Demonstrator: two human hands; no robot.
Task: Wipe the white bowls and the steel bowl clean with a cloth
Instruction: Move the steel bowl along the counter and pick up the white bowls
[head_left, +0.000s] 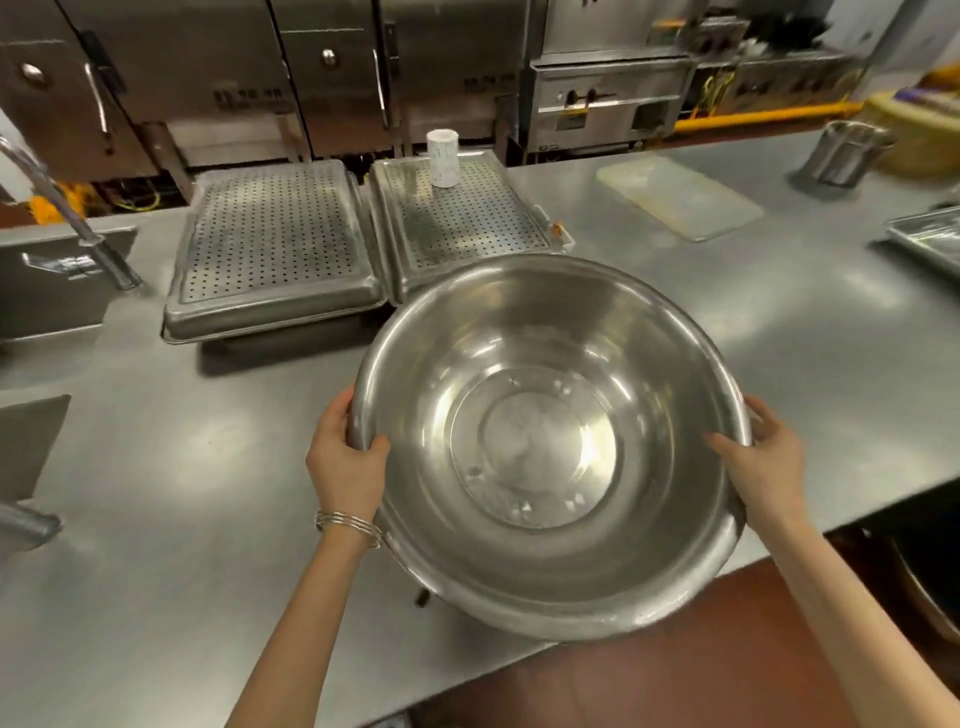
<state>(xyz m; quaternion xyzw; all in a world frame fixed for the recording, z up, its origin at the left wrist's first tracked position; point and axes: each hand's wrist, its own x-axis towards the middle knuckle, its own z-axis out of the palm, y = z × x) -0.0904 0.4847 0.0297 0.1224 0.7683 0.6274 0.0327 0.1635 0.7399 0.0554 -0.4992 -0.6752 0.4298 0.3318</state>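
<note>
A large steel bowl (545, 364) fills the middle of the view, held above the near edge of the steel counter (208, 493) and tilted toward me so its shiny inside shows. My left hand (345, 462) grips its left rim, thumb inside. My right hand (763, 462) grips the right rim the same way. Nothing lies inside the bowl. No cloth and no white bowls are in sight.
Two perforated steel trays (270, 244) (467, 218) lie upside down behind the bowl, the right one with a white roll (443, 158) on it. A pale cutting board (680, 195), a steel canister (847, 153) and another tray (930, 239) sit right. A sink tap (67, 213) stands left.
</note>
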